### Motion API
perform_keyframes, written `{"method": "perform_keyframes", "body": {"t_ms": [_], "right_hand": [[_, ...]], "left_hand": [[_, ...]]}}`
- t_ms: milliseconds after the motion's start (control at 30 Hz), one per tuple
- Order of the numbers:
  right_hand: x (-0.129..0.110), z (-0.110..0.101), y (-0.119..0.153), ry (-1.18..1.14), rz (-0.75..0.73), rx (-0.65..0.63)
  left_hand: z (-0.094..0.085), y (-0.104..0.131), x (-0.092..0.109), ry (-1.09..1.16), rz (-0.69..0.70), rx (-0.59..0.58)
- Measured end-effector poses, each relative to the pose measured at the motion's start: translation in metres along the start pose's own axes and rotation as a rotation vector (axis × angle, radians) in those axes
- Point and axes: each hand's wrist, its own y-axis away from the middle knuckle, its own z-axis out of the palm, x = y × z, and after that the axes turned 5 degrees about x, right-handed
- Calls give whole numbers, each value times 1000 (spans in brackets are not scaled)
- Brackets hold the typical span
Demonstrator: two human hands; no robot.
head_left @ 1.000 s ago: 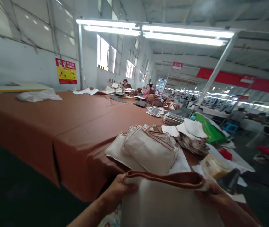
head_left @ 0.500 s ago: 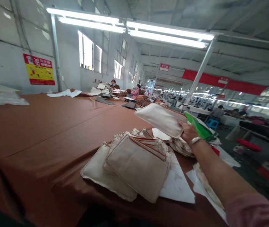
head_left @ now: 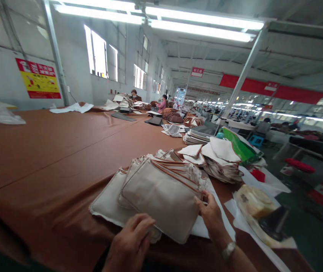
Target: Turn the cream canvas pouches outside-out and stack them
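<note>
A pile of beige fabric pieces (head_left: 161,196) with brown edging lies fanned out on the brown-covered table (head_left: 65,151). My right hand (head_left: 211,213) pinches the right edge of the top piece between thumb and fingers. At the pile's front edge is my left hand (head_left: 133,240), its fingers curled together; anything inside them is hidden. White sheet material (head_left: 226,223) shows under the pile's right side. Behind and to the right, a second stack of pale pieces (head_left: 221,162) has one white piece lying on top.
A yellowish block (head_left: 255,200) and a dark object (head_left: 275,223) sit at the right edge. Beyond the second stack are a green bag (head_left: 239,145) and grey panels (head_left: 198,135). Two people stand or sit at the far end, near heaped material (head_left: 123,102).
The pale piece my right hand held over the second stack has been let go. That hand has come back to the near pile, and my left hand has entered at the bottom.
</note>
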Motion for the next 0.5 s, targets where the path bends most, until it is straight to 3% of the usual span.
{"method": "perform_keyframes", "body": {"t_ms": [100,233,367,500], "right_hand": [[3,1,17,28,-24,75],[-5,-3,23,66,-94,76],[-12,-11,13,86,-100,-34],[-9,-5,-19,147,-46,-177]], "left_hand": [[23,-77,48,-131,220,-86],[60,-140,68,-301,408,-367],[77,-154,67,-347,451,-421],[71,-138,75,-368,495,-412]]}}
